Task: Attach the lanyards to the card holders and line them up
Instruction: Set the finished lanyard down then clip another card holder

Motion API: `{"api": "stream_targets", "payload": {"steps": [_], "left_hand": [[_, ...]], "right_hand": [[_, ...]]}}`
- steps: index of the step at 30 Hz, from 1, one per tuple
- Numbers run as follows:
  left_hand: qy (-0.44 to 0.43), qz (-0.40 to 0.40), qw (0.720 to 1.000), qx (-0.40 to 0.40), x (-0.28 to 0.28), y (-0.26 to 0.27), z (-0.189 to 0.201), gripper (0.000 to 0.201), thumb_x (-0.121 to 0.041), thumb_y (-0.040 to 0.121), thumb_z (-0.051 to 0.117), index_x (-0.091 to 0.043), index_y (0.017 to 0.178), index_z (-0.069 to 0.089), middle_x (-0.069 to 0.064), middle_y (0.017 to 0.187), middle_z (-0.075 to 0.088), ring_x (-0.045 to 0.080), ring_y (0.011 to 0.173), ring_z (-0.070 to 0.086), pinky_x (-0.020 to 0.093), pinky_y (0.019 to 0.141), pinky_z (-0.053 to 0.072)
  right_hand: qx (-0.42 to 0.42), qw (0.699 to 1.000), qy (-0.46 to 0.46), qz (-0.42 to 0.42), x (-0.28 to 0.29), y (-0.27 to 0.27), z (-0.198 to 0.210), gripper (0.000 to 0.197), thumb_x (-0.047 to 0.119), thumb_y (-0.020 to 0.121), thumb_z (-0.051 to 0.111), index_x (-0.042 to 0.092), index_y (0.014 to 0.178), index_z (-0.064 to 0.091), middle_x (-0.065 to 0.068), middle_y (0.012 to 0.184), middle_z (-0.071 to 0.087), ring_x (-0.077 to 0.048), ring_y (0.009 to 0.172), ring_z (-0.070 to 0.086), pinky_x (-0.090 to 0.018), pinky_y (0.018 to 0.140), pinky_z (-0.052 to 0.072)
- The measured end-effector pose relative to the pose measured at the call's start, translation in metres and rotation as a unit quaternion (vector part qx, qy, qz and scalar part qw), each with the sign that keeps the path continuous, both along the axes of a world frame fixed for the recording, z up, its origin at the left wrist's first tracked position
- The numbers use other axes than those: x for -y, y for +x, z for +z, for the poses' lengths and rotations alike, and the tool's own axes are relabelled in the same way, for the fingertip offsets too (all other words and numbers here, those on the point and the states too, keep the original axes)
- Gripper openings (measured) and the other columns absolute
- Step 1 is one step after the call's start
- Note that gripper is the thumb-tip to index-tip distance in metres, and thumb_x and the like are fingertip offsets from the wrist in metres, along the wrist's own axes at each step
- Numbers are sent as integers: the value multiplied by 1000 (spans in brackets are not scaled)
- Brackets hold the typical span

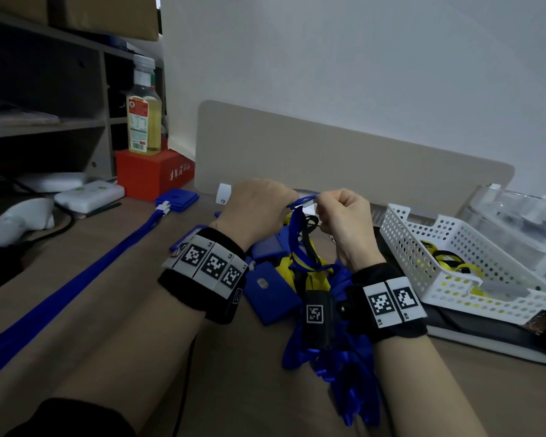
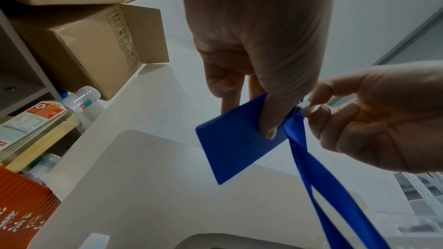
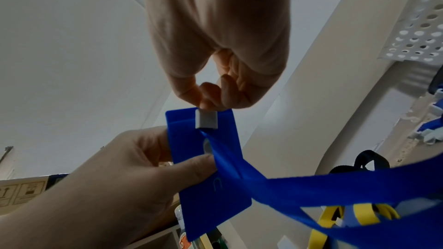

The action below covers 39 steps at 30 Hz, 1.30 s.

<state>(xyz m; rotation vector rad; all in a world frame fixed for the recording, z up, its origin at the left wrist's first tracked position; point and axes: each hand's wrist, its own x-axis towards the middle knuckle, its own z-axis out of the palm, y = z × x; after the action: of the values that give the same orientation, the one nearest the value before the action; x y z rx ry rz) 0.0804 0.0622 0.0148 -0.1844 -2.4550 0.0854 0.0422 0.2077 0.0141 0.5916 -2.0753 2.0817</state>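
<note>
Both hands are raised above the desk, close together. My left hand (image 1: 259, 206) (image 2: 258, 86) (image 3: 134, 173) pinches a blue card holder (image 2: 235, 150) (image 3: 203, 192) between thumb and fingers. My right hand (image 1: 344, 216) (image 3: 215, 90) (image 2: 359, 120) pinches the grey clip (image 3: 206, 120) (image 2: 304, 106) of a blue lanyard (image 1: 297, 234) (image 2: 335, 196) (image 3: 323, 186) at the holder's top edge. The lanyard's ribbon hangs down to a heap of blue and yellow lanyards (image 1: 322, 342) on the desk. Loose blue card holders (image 1: 270, 291) lie under my left wrist.
Finished blue holders (image 1: 177, 200) with lanyards (image 1: 60, 294) stretch along the desk's left side. A white perforated basket (image 1: 454, 263) with yellow lanyards sits at the right. A beige divider (image 1: 328, 159), red box (image 1: 152, 171), bottle (image 1: 144, 118) and shelves stand behind.
</note>
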Motion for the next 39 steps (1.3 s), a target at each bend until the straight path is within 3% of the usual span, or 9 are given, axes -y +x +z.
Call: {"api": "stream_targets", "payload": {"steps": [5,10,13,15,19,23,31,36,39], "left_hand": [[-11,3,1000,1,0,0,-2,14,-17,96,45,-17,86,55,1,87,56,19,73,48,30,62,31],[17,8,1000,-14,0,0,0,19,-21,97,45,-19,78,45,3,89,59,25,80,56,32,62,36],[23,10,1000,-16,0,0,0,18,-19,96,46,-20,78,44,1,86,56,23,77,52,32,62,32],[18,16,1000,-13,1,-1,-2,17,-17,96,45,-18,79,47,-1,85,53,20,74,47,31,62,31],[-6,16,1000,6,1,-3,-4,13,-10,92,48,-14,91,61,1,89,59,23,76,54,32,61,33],[-20,18,1000,7,-1,1,-2,17,-4,89,48,-18,79,48,0,79,45,21,68,42,32,59,28],[-44,55,997,15,-4,6,1,19,-10,93,46,-22,80,38,-4,80,37,18,69,38,30,56,24],[-37,77,996,5,-4,10,3,17,-13,95,44,-22,81,45,-3,83,43,18,70,39,27,47,12],[-25,76,997,-1,-2,11,5,16,-14,94,45,-21,86,57,-2,90,56,19,72,44,26,50,14]], "right_hand": [[8,1000,-16,6,0,0,-2,21,-1,84,55,10,67,53,5,51,50,-3,41,41,-15,40,33],[7,997,-75,15,2,0,-1,20,-3,86,53,7,68,52,3,51,50,-2,40,41,-14,39,31],[15,995,-97,19,2,-1,-1,22,-5,85,51,8,67,51,1,54,50,-3,41,39,-14,38,28],[16,995,-94,26,1,-2,-2,23,-6,85,51,8,67,51,0,55,50,-4,43,40,-15,39,28],[12,997,-68,23,2,-4,-6,23,-6,84,51,8,66,52,-1,55,52,-4,44,41,-16,41,29],[12,998,-59,21,1,-5,-6,21,-5,84,52,8,67,52,-2,56,52,-5,45,41,-17,42,30],[-9,999,-47,11,-1,-4,-5,21,-4,81,56,16,82,52,-8,61,52,-10,47,41,-19,40,30],[-17,999,-40,12,-1,-4,-5,20,-5,82,60,14,77,57,-9,62,55,-9,47,46,-18,40,31],[-20,999,-47,16,-1,-4,-5,18,-4,82,64,12,76,58,-6,62,57,-7,48,49,-17,40,32]]}}
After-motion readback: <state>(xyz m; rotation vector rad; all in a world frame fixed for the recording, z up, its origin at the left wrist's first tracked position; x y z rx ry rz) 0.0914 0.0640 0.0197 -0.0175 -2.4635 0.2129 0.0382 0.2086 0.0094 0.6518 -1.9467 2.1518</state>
